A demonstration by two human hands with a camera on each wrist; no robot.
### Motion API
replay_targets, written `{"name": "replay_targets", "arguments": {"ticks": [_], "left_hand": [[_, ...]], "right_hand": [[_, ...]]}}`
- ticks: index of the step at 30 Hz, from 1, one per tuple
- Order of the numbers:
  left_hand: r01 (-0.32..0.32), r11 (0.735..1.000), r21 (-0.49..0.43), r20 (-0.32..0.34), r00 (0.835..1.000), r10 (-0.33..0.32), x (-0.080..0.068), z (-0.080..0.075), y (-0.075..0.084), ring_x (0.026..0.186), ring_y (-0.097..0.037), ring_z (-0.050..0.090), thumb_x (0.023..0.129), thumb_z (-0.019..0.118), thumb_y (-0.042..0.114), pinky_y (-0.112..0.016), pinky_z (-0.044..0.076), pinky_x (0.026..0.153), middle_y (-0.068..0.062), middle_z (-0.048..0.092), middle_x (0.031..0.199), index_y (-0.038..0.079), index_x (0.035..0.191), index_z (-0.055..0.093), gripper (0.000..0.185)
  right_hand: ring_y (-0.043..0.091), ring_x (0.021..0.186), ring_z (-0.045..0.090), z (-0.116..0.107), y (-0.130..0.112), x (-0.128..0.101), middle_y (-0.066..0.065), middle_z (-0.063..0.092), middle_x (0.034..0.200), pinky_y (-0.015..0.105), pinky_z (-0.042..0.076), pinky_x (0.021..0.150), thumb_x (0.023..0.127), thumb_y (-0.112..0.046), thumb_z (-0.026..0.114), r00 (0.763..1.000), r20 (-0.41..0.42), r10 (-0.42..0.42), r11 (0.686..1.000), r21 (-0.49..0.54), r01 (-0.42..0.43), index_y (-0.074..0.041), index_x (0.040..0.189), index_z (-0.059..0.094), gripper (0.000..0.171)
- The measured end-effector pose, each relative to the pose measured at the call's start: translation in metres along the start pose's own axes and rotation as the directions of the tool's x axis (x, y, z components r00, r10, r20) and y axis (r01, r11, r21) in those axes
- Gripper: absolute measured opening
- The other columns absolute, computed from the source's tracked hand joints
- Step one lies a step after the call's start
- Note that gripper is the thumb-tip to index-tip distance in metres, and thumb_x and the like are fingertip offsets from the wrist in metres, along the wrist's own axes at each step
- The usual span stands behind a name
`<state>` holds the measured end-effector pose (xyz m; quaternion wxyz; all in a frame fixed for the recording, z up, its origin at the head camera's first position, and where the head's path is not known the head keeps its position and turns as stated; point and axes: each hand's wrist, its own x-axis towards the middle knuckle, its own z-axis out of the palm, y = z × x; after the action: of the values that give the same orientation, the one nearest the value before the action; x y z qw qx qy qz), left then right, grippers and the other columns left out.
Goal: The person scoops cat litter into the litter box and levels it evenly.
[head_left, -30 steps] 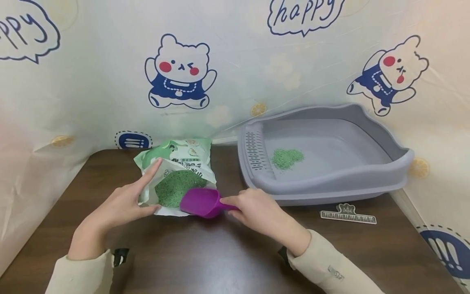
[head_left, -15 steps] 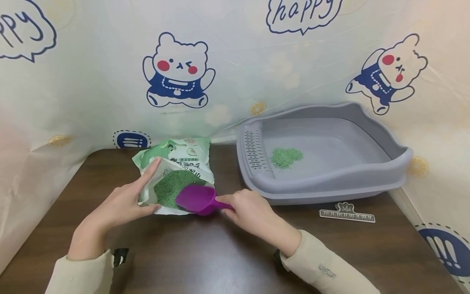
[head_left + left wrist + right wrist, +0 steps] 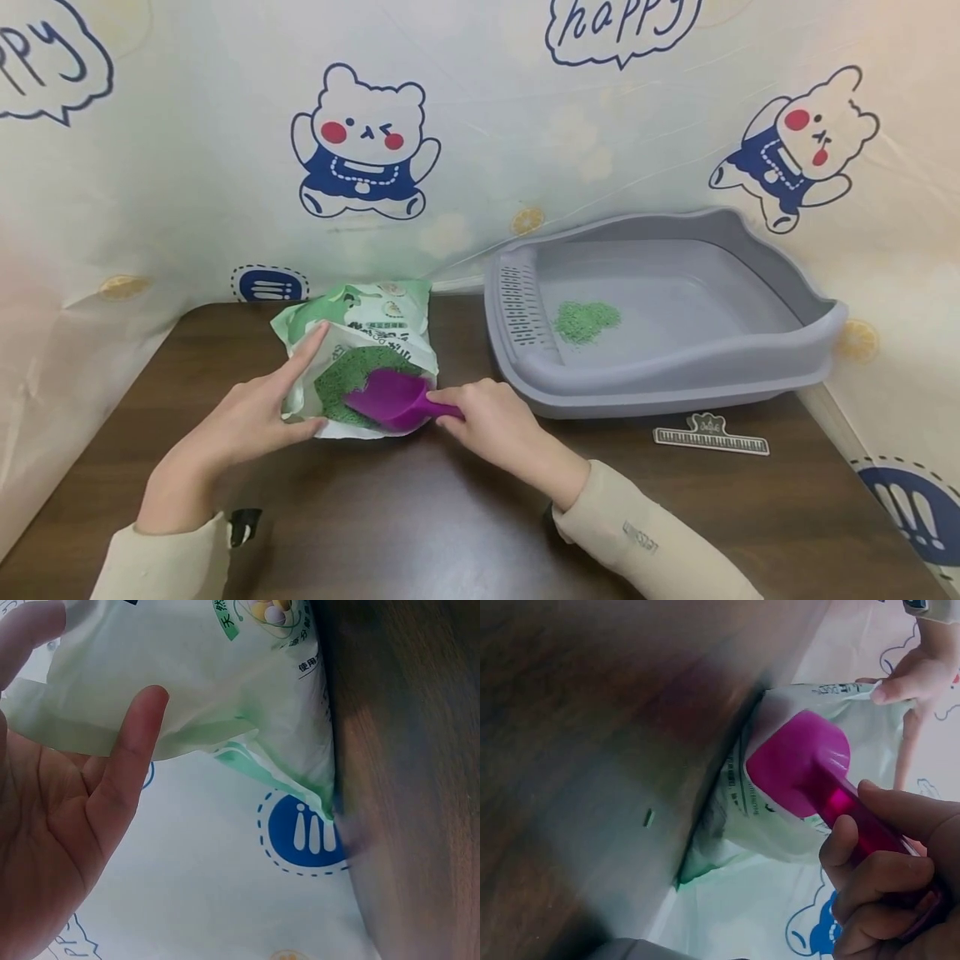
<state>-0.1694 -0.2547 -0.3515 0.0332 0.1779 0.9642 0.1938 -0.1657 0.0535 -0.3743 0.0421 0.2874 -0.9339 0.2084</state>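
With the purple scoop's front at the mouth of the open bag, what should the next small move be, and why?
Probably push the purple scoop deeper into the green litter and tilt it up to load. The right hand grips its handle, the scoop looks empty, and the left hand holds the bag open. The grey tray holds only a small pile.
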Motion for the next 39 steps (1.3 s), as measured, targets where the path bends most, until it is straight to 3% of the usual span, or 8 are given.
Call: {"name": "replay_targets", "arguments": {"ticks": [4,11,19,26,39], "left_hand": [[0.008,1.000,-0.006,0.002,1.000,-0.008,0.000,0.000,0.001,0.104,-0.042,0.065,0.080,0.081,0.039,-0.061,0.051,0.081,-0.033,0.058,0.133,0.039,0.159,-0.004,0.116],[0.024,1.000,-0.015,0.011,1.000,-0.024,0.000,0.000,0.000,0.107,-0.045,0.063,0.080,0.081,0.040,-0.062,0.050,0.082,-0.034,0.057,0.133,0.040,0.159,-0.005,0.116],[0.008,1.000,-0.016,0.008,1.000,-0.008,0.001,0.002,0.000,0.103,-0.041,0.065,0.080,0.081,0.042,-0.059,0.052,0.079,-0.033,0.059,0.131,0.039,0.159,-0.004,0.117],[0.003,1.000,-0.014,0.011,1.000,-0.003,0.001,0.000,0.002,0.104,-0.042,0.065,0.079,0.081,0.043,-0.060,0.052,0.079,-0.032,0.059,0.131,0.039,0.159,-0.004,0.117],[-0.014,1.000,-0.012,0.003,1.000,0.014,0.000,0.000,0.004,0.105,-0.041,0.065,0.079,0.082,0.040,-0.061,0.052,0.081,-0.031,0.060,0.130,0.037,0.159,-0.004,0.118]], "right_hand": [[0.016,0.078,0.071,0.003,0.001,0.004,0.002,0.078,0.102,0.027,0.052,0.062,0.090,-0.024,0.073,1.000,-0.017,-0.006,1.000,0.010,0.006,-0.021,0.122,0.073,0.032],[0.012,0.071,0.065,0.012,0.002,0.012,0.000,0.078,0.101,0.026,0.050,0.062,0.090,-0.026,0.074,0.999,-0.048,0.010,1.000,0.020,-0.009,-0.023,0.122,0.073,0.032],[0.011,0.065,0.056,0.021,0.002,0.024,0.003,0.078,0.100,0.021,0.041,0.055,0.090,-0.026,0.074,0.999,-0.045,0.030,0.998,0.052,-0.027,-0.024,0.124,0.072,0.034],[0.013,0.074,0.065,0.027,-0.001,0.032,0.002,0.078,0.104,0.023,0.044,0.057,0.090,-0.029,0.073,0.998,-0.056,0.028,0.999,0.034,-0.027,-0.026,0.125,0.071,0.035],[0.015,0.075,0.066,0.032,-0.005,0.041,0.001,0.078,0.099,0.025,0.046,0.059,0.093,-0.032,0.070,0.998,-0.067,0.019,0.999,-0.034,-0.021,-0.031,0.128,0.068,0.036]]}}
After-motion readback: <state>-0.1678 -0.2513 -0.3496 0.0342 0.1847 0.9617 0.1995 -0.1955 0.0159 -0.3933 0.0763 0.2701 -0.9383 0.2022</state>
